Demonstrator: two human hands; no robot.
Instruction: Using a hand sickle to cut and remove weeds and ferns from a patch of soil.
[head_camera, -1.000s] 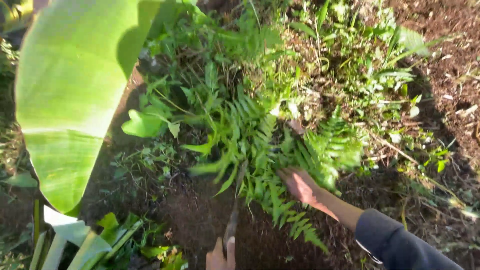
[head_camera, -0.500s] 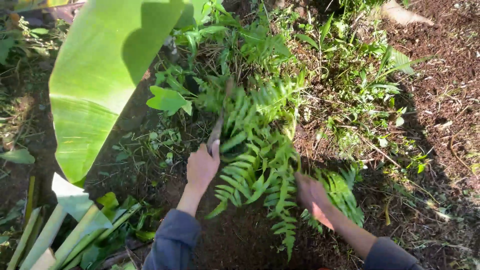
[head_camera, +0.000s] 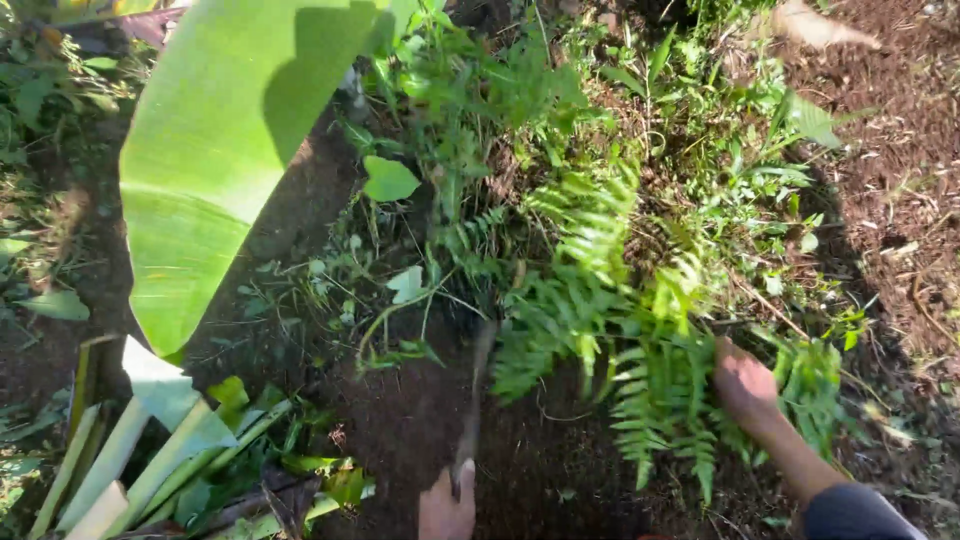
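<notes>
Two hands show: the left hand (head_camera: 446, 508) at six o'clock and the right hand (head_camera: 745, 385) at four o'clock. There is one long dark tool (head_camera: 474, 400), running up from the left hand toward the centre. One big broad leaf (head_camera: 215, 160) hangs at ten o'clock. One clump of ferns (head_camera: 620, 330) fills the centre. Cut pale stalks (head_camera: 130, 460) lie at eight o'clock, at least four; the exact number cannot be told.

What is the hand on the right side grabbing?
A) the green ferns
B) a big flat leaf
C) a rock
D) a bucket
A: the right hand is closed among the green ferns, while the left hand holds a long thin tool over the dark soil.
</notes>
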